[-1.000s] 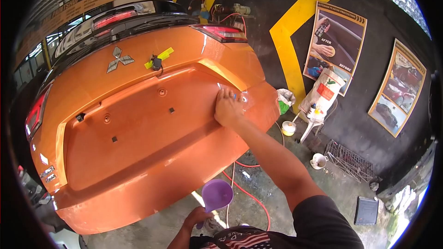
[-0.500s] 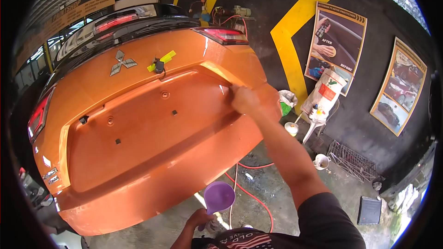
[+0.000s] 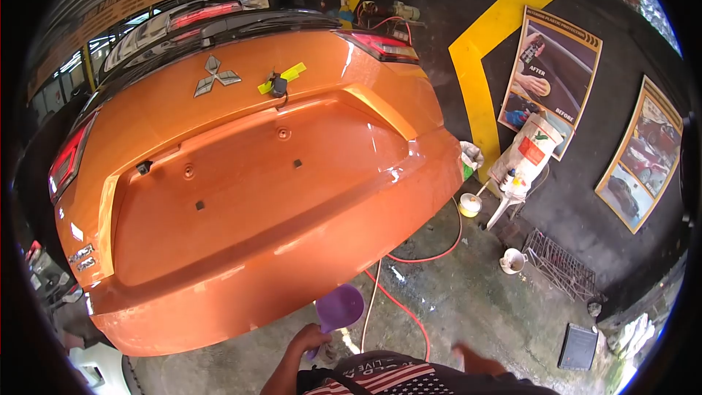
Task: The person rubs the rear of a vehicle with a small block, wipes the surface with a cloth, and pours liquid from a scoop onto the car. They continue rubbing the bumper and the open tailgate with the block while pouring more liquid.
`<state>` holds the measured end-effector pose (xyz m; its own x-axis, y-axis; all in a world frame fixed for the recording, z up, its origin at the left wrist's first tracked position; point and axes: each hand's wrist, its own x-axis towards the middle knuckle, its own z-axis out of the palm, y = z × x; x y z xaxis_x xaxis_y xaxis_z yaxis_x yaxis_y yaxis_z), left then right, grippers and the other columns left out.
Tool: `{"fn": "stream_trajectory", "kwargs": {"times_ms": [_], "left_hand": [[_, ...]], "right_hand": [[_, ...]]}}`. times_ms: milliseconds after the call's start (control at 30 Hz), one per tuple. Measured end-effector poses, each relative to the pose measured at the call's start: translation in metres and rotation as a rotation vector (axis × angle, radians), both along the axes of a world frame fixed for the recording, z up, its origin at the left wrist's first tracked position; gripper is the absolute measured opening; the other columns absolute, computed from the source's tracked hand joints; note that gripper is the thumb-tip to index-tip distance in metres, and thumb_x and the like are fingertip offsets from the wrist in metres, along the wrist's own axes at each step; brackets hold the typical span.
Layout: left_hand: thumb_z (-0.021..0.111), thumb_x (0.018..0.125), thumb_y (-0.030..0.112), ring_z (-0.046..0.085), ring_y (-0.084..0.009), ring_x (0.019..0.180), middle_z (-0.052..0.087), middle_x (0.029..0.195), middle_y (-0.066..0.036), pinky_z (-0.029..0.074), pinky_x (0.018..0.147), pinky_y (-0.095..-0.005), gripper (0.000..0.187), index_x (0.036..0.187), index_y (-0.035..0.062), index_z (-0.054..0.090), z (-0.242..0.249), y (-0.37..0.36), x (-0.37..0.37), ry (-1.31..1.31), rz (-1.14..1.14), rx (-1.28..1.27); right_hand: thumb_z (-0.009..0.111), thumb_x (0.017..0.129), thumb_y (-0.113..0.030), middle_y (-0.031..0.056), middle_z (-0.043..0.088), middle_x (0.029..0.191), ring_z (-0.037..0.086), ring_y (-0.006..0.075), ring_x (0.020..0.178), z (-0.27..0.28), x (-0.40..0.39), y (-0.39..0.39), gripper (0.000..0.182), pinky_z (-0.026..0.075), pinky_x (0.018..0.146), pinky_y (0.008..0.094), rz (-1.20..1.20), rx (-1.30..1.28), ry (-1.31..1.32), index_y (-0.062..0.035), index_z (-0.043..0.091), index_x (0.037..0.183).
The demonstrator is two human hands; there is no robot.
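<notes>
My left hand [image 3: 313, 338] is closed around the handle of a purple dipper [image 3: 341, 308], a round scoop held just below the car's lower edge. The orange tailgate [image 3: 241, 227] fills the left and middle of the head view, its surface shiny and wet-looking in places. A three-diamond emblem [image 3: 215, 78] sits near its top, and beside that a black part with yellow tape [image 3: 292, 73] hangs from the panel. Low at my right side is my right hand [image 3: 468, 357], away from the car and smeared by motion, so its fingers do not show clearly.
A red hose [image 3: 406, 312] crosses the concrete floor beneath the tailgate. Along the dark wall are a chair with a white sack [image 3: 528, 152], a lidded pot [image 3: 470, 205], a pail [image 3: 513, 260], a wire rack [image 3: 559, 267] and a black flat tray [image 3: 578, 347].
My right hand has left the right side of the tailgate recess and dropped down beside my body. My left hand keeps the dipper, slightly shifted left. The view has moved a little.
</notes>
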<state>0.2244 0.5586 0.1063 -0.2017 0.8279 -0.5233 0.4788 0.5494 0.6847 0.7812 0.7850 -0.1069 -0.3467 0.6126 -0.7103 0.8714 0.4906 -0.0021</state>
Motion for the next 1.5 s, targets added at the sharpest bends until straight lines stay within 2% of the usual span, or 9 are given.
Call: {"fn": "stream_trajectory", "kwargs": {"times_ms": [267, 500, 533, 667, 767, 933, 1100, 1333, 1500], "left_hand": [[0.068, 0.069, 0.034, 0.068, -0.0277, 0.075, 0.069, 0.080, -0.019, 0.052, 0.071, -0.0372, 0.038, 0.090, 0.0022, 0.071, -0.003, 0.014, 0.007, -0.014, -0.070, 0.074], [0.070, 0.070, 0.031, 0.065, -0.0194, 0.071, 0.069, 0.078, -0.013, 0.051, 0.071, -0.0351, 0.034, 0.088, 0.0011, 0.071, 0.011, 0.032, 0.033, -0.140, -0.069, 0.071], [0.070, 0.070, 0.031, 0.065, -0.0194, 0.071, 0.069, 0.078, -0.013, 0.051, 0.071, -0.0351, 0.034, 0.088, 0.0011, 0.071, 0.010, 0.031, 0.036, -0.141, -0.055, 0.075], [0.070, 0.071, 0.032, 0.064, -0.0191, 0.071, 0.069, 0.078, -0.014, 0.050, 0.071, -0.0348, 0.036, 0.088, 0.0005, 0.071, 0.016, 0.028, 0.051, -0.099, -0.067, 0.058], [0.069, 0.072, 0.032, 0.063, -0.0198, 0.069, 0.068, 0.078, -0.014, 0.050, 0.070, -0.0354, 0.035, 0.088, 0.0012, 0.070, 0.024, 0.022, 0.067, -0.063, -0.055, 0.044], [0.068, 0.073, 0.034, 0.063, -0.0239, 0.067, 0.067, 0.076, -0.017, 0.050, 0.068, -0.0385, 0.034, 0.088, 0.0027, 0.070, 0.009, 0.026, 0.086, -0.034, -0.034, 0.082], [0.067, 0.070, 0.035, 0.064, -0.0263, 0.067, 0.067, 0.074, -0.018, 0.050, 0.066, -0.0393, 0.037, 0.087, 0.0024, 0.070, 0.029, 0.054, 0.122, 0.040, -0.049, 0.086], [0.072, 0.072, 0.031, 0.059, -0.0135, 0.062, 0.067, 0.071, -0.007, 0.048, 0.061, -0.0326, 0.033, 0.087, 0.0010, 0.072, -0.024, 0.095, 0.156, -0.081, 0.105, 0.025], [0.072, 0.072, 0.025, 0.059, -0.0130, 0.063, 0.066, 0.071, -0.005, 0.047, 0.059, -0.0317, 0.028, 0.082, -0.0019, 0.072, -0.050, 0.105, 0.165, -0.310, 0.273, 0.022]], "right_hand": [[0.062, 0.076, -0.018, 0.0173, 0.069, 0.091, 0.068, 0.0355, 0.088, 0.026, 0.012, -0.151, 0.025, 0.053, 0.075, 0.0470, -0.563, -0.253, 0.214, -0.0063, 0.072, 0.096], [0.061, 0.079, -0.022, 0.0181, 0.071, 0.096, 0.069, 0.0346, 0.091, -0.073, 0.025, -0.110, 0.024, 0.054, 0.078, 0.0443, 0.318, 0.016, 0.092, -0.0054, 0.073, 0.092], [0.057, 0.082, -0.022, 0.0193, 0.071, 0.095, 0.069, 0.0348, 0.091, -0.151, 0.018, -0.082, 0.026, 0.054, 0.078, 0.0443, -0.002, 0.164, 0.191, -0.0051, 0.073, 0.091], [0.055, 0.079, -0.012, 0.0239, 0.064, 0.116, 0.062, 0.0409, 0.106, 0.102, -0.107, -0.019, 0.041, 0.051, 0.091, 0.0457, -0.465, 0.398, 0.812, -0.0046, 0.064, 0.118], [0.052, 0.078, -0.003, 0.0230, 0.064, 0.118, 0.062, 0.0396, 0.106, 0.252, -0.196, -0.020, 0.044, 0.050, 0.092, 0.0460, -0.112, 0.485, 1.076, -0.0019, 0.061, 0.120], [0.055, 0.078, -0.004, 0.0192, 0.066, 0.115, 0.065, 0.0349, 0.103, 0.274, -0.278, -0.026, 0.043, 0.052, 0.089, 0.0439, 0.479, 0.330, 1.219, -0.0036, 0.060, 0.121], [0.061, 0.080, -0.015, 0.0167, 0.071, 0.102, 0.070, 0.0334, 0.090, 0.301, -0.294, -0.006, 0.027, 0.057, 0.077, 0.0453, 0.753, 0.104, 0.583, -0.0060, 0.071, 0.104], [0.052, 0.085, -0.020, 0.0196, 0.071, 0.093, 0.070, 0.0362, 0.085, 0.160, -0.303, 0.070, 0.028, 0.057, 0.073, 0.0462, 0.934, 0.119, 0.711, -0.0038, 0.073, 0.094], [0.051, 0.086, -0.007, 0.0169, 0.070, 0.108, 0.066, 0.0248, 0.100, 0.231, -0.264, 0.149, 0.031, 0.051, 0.088, 0.0363, 0.042, 0.088, 1.030, -0.0022, 0.065, 0.114]]}}
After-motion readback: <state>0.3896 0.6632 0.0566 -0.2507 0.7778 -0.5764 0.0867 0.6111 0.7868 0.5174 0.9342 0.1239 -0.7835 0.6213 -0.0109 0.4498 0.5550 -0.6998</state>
